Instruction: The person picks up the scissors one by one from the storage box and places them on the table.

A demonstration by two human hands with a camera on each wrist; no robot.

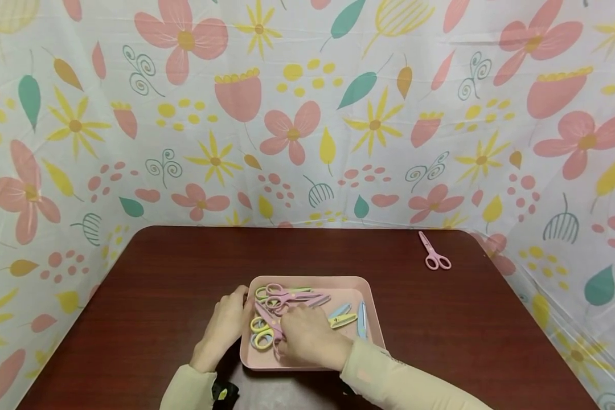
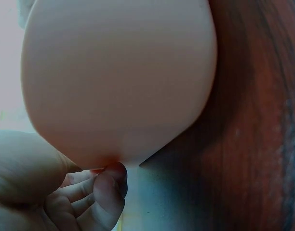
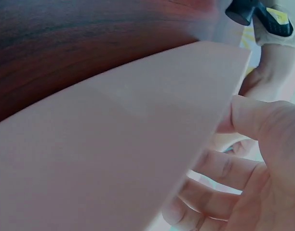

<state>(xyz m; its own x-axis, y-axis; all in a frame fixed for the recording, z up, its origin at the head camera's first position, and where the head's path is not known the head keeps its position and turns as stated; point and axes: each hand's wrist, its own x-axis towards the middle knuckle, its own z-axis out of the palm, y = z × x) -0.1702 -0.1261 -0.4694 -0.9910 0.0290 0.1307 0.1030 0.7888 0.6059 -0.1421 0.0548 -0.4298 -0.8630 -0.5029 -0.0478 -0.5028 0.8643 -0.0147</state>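
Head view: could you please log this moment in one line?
left hand: holds pink tray by left edge | right hand: among scissors in tray, grip hidden | table: pink pair, far right

Tray (image 1: 349, 289): plain pale pink, containing scissors in lilac-pink (image 1: 273, 324), yellow (image 1: 344, 321), lime green (image 1: 303, 289) and light blue (image 1: 341, 310), with one further lilac-pink pair (image 1: 432, 252) beyond the tray to its right. Worktop (image 1: 441, 319) around the tray: dark reddish brown, streaked wood grain. Cloth (image 1: 307, 216) behind the tray: white, printed with pink and yellow flowers, green leaves, teal scrolls and coloured dots.
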